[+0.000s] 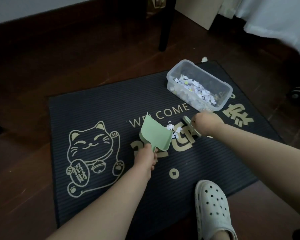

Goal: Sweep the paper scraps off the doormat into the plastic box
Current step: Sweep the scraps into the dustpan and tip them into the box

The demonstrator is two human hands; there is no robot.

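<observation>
A dark doormat [97, 104] with a gold cat and the word WELCOME lies on the wooden floor. My left hand [146, 157] grips the handle of a light green dustpan [154, 135], tipped up on the mat. My right hand [206, 124] grips a small green brush [190, 126], just right of the pan. A little heap of white paper scraps [174, 130] lies between the brush and the pan's mouth. The clear plastic box [171, 78] stands on the mat's far right corner, holding many scraps.
A single scrap [204, 59] lies on the floor behind the box. A black chair leg [164, 35] stands beyond the mat. My foot in a white clog [213, 210] rests on the mat's near edge. A chair caster [297, 94] sits at the far right.
</observation>
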